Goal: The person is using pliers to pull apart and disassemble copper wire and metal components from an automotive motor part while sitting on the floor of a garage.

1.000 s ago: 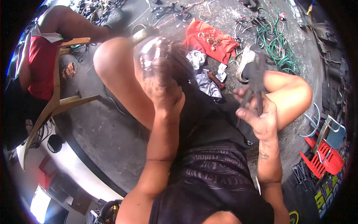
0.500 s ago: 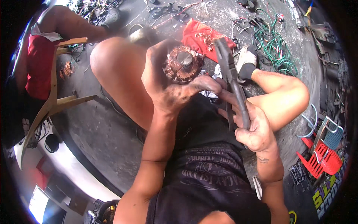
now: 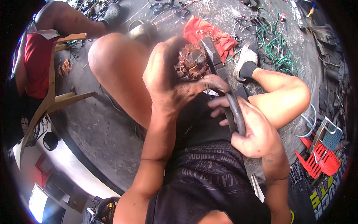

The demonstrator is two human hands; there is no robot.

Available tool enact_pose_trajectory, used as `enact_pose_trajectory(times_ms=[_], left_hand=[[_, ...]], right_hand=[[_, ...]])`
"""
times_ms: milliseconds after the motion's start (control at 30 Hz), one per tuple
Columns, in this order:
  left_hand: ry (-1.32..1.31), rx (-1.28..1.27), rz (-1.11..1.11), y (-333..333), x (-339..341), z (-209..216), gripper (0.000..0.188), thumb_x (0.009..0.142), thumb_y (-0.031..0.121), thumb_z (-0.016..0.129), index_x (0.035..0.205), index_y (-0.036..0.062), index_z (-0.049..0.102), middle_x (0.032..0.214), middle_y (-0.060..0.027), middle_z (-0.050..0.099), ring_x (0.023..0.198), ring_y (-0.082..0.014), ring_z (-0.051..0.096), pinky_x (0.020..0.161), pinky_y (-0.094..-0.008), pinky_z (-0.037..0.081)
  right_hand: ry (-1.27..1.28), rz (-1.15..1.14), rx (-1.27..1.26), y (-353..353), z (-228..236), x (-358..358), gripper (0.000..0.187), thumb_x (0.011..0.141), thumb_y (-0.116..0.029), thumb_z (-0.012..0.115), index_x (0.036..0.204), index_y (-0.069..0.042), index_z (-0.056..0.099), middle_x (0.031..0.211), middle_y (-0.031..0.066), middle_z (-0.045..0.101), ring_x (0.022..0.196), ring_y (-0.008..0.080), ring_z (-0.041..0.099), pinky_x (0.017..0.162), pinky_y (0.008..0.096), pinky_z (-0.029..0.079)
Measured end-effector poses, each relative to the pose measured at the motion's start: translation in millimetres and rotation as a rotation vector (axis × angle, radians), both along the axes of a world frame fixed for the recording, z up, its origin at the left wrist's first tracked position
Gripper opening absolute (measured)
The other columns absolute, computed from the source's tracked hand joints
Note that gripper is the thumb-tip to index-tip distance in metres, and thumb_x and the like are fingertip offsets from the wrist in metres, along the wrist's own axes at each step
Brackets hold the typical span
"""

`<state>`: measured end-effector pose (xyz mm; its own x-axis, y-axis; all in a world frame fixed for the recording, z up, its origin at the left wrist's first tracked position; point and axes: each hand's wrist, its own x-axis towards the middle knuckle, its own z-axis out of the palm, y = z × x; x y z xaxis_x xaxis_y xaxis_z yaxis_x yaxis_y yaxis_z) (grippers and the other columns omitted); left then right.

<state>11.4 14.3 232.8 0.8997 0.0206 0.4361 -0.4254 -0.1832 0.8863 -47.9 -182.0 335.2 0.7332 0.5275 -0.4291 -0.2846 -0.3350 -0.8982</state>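
My left hand (image 3: 162, 78) is closed round a motor armature (image 3: 194, 59) with torn copper windings and a round grey shaft end facing up. Its thumb stretches across toward the tool. In my right hand (image 3: 257, 130) are dark metal pliers (image 3: 235, 108), one handle running along the palm and under the thumb, fingers partly spread behind the handles. The plier head lies right beside the copper on the armature's right side; whether the jaws bite into it I cannot tell.
A red cloth (image 3: 209, 33) with copper scraps lies on the floor beyond. Green wires (image 3: 276, 48) are heaped to its right. A wooden chair (image 3: 52, 86) stands at left, near another person's leg (image 3: 63, 22). A red plastic rack (image 3: 322, 160) sits at right.
The plier head has swung left and turned, coming closer to the copper. The armature has shifted slightly right and tilted in my left hand.
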Motion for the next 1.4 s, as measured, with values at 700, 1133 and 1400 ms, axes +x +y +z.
enact_pose_trajectory(times_ms=[700, 1133, 1400], left_hand=[[-0.034, -0.333, 0.156, -28.8, 3.8, 8.2, 0.066, 0.063, 0.036, 0.092, 0.104, -0.0045, 0.059, 0.09, -0.0055, 0.06, 0.078, -0.0125, 0.058, 0.067, -0.026, 0.05], [0.309, -0.548, -0.164, -29.6, 15.5, 17.8, 0.035, 0.075, 0.029, 0.074, 0.088, -0.0028, 0.065, 0.077, -0.0057, 0.062, 0.066, -0.0112, 0.056, 0.063, -0.0253, 0.045], [0.485, -1.337, -0.399, -48.1, 6.5, -6.3, 0.054, 0.083, 0.045, 0.048, 0.099, -0.0064, 0.059, 0.088, -0.0241, 0.063, 0.074, -0.0303, 0.063, 0.068, -0.0384, 0.054]], right_hand=[[0.572, -0.507, 0.696, 47.9, -54.7, -31.6, 0.038, 0.058, 0.009, 0.051, 0.081, -0.012, 0.031, 0.067, -0.0056, 0.027, 0.054, 0.0041, 0.026, 0.049, 0.0227, 0.021], [0.37, -0.564, 0.457, 42.5, -58.6, -40.7, 0.035, 0.059, 0.007, 0.053, 0.082, -0.011, 0.034, 0.07, -0.0053, 0.028, 0.055, 0.0036, 0.027, 0.049, 0.0234, 0.022], [0.789, -0.535, 1.026, 76.8, -48.3, -44.4, 0.045, 0.06, 0.012, 0.058, 0.086, -0.015, 0.032, 0.069, -0.0062, 0.029, 0.051, 0.005, 0.029, 0.047, 0.0242, 0.021]])
